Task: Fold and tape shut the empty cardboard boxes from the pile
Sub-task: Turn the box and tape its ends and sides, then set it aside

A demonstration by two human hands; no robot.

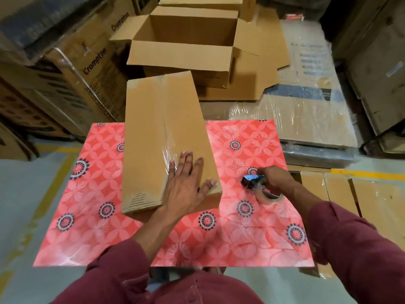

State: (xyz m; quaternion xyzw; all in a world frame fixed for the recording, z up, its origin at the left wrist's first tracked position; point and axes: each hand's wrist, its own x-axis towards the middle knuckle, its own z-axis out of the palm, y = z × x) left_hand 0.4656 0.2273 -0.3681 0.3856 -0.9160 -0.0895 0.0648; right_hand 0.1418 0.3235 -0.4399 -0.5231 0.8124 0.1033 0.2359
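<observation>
Fingers (186, 159) of left hand (186, 183) splayed flat on box (162, 139) — long axis running away; right hand (274, 178) gripping tape dispenser (258, 185).

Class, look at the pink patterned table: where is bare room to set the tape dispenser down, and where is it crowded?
Free: the near strip of the table between the taped box and its front edge, and the left margin beside the box. Crowded: the right side, where the right hand holds the tape dispenser.

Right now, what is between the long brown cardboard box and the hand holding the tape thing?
Head view: only bare pink flowered tablecloth lies between the long brown cardboard box and the right hand gripping the blue tape dispenser.
</observation>
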